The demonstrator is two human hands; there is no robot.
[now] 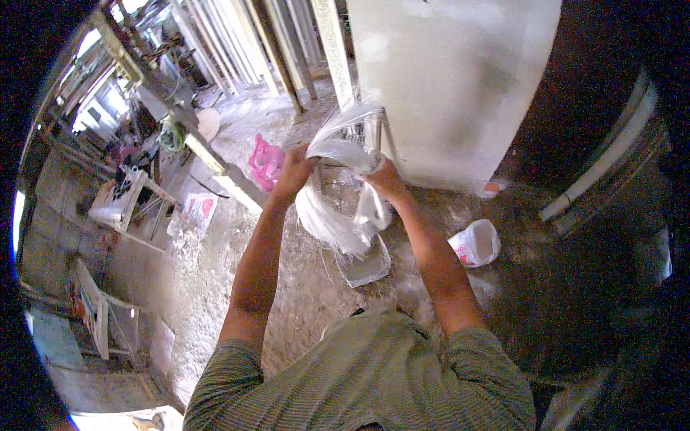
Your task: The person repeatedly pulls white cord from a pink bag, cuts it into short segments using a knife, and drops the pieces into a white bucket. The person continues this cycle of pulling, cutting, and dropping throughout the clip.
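A loose bundle of long white fibre strands [327, 219] hangs in front of me, curving into a ring between my hands. My left hand [293, 171] has its fingers closed round the strands on the left side. On the right, my right hand [385, 179] grips the same bundle, with part of it drooping below the fingers. Under the hanging ends, a grey shallow container or slab [365, 267] rests on the floor; its upper part is hidden by the strands.
A pink plastic bag [266, 161] lies left of my left hand. To the right stands a white sack or tub [476, 244]. A large pale panel [445, 79] rises ahead, beside upright poles [277, 50]. A wooden post [223, 169] slants at left near a small table [122, 197].
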